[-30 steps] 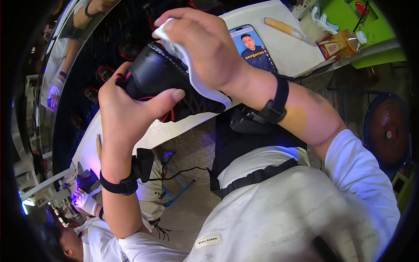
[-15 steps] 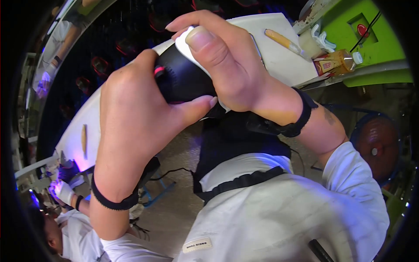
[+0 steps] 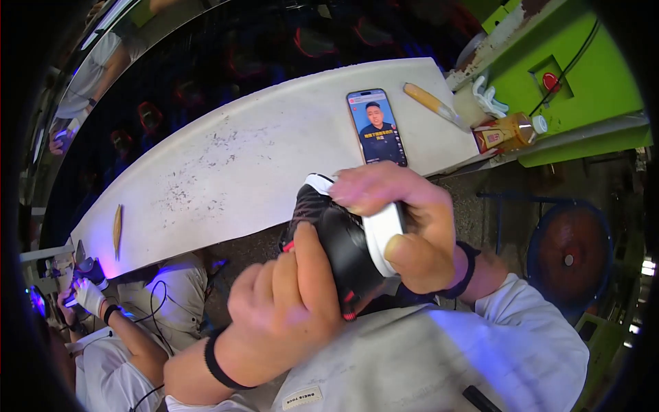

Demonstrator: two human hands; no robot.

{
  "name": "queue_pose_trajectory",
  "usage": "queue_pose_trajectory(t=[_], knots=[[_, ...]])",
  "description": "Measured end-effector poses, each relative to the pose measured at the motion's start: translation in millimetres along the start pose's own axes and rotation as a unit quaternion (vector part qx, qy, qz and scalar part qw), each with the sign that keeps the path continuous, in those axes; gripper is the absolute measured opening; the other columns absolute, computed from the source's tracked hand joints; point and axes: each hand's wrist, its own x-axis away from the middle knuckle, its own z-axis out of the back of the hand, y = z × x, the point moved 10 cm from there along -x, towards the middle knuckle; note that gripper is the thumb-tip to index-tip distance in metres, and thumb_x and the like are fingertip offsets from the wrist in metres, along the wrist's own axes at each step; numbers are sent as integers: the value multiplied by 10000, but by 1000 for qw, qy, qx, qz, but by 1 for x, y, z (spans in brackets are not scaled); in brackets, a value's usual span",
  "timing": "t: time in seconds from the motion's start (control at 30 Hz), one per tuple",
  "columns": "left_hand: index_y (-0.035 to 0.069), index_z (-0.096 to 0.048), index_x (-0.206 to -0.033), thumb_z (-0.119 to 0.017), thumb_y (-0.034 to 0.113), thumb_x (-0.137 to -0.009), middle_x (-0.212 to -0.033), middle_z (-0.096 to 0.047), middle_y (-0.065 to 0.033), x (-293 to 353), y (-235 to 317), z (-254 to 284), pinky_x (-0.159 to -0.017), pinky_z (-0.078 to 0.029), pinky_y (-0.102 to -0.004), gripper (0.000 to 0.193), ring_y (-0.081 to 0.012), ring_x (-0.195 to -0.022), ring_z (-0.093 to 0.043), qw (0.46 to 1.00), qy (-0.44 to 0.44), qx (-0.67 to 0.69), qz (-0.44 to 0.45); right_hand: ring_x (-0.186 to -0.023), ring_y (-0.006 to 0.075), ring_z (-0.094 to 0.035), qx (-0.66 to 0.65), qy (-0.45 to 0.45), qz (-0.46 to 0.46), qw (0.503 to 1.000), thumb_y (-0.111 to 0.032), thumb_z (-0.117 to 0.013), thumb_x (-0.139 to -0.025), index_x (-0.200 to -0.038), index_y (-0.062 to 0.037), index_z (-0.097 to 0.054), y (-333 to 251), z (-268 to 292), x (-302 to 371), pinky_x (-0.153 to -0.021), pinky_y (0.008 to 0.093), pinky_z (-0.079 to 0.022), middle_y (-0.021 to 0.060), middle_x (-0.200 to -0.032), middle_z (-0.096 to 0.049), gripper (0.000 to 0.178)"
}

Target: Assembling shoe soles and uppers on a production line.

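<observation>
A black shoe with a white sole [image 3: 347, 250] is held in front of my body, just off the table's near edge. My left hand [image 3: 281, 292] is closed around the black upper, near its red details. On the other side, my right hand [image 3: 419, 226] grips the white sole, thumb on its lower part and blurred fingers across its upper part. The palms and part of the shoe hide each other. Beyond my right hand, a phone [image 3: 377, 130] with a lit screen lies on the white table [image 3: 274, 123].
A wooden-handled tool [image 3: 432, 101], a cup [image 3: 473, 106] and a bottle [image 3: 508, 134] sit at the table's right end, beside a green frame [image 3: 583, 89]. A slim wooden stick [image 3: 117, 232] lies at left. Lower left, a co-worker's gloved hand [image 3: 89, 297] shows. A round fan [image 3: 570, 240] stands right.
Both hands have brought the shoe down from over the table toward my body and turned it. The phone and dark-specked tabletop, mostly covered before, now show.
</observation>
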Motion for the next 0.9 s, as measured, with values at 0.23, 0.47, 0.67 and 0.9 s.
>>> queue_pose_trajectory(t=[0.23, 0.47, 0.67, 0.9], knots=[[-168, -577, -1123, -718, 518, -818, -1009, -683, -216, 12, 20, -1, -566, -471, -302, 763, -209, -638, -609, 995, 37, -77, -56, -1268, 403, -536, 5, -110, -19, 994, -498, -596, -862, -1282, 101, -558, -2, -16, -8, -1068, 495, -409, 297, -1320, -554, 732], [-112, -668, -943, -566, 273, -948, -738, -584, -94, -5, 13, 5, -433, -380, -246, 399, -117, -504, -499, 979, 95, -40, -178, -1184, 440, -593, 123, -258, -15, 958, -613, -638, -794, -1273, 96, -545, -6, -22, -5, -988, 489, -491, 316, -1295, -565, 860], [-15, -649, -1138, -500, 696, -907, -1105, -653, -237, 14, -116, 1, -948, -495, -440, 762, -338, -1033, -643, 937, 122, 325, 41, -1063, 405, -652, 254, -104, 174, 946, -329, -892, -650, -1371, -34, -495, 12, -31, 14, -869, 470, -545, 218, -1205, -624, 874], [31, -505, -1230, -842, 435, -693, -1451, -423, -224, 93, -170, -33, -1113, -321, -393, 752, -300, -1301, -468, 843, -4, 417, 340, -926, 361, -644, 317, -170, -46, 932, -284, -861, -625, -1469, -133, -428, 127, -60, 7, -809, 442, -526, 138, -1063, -637, 960]])
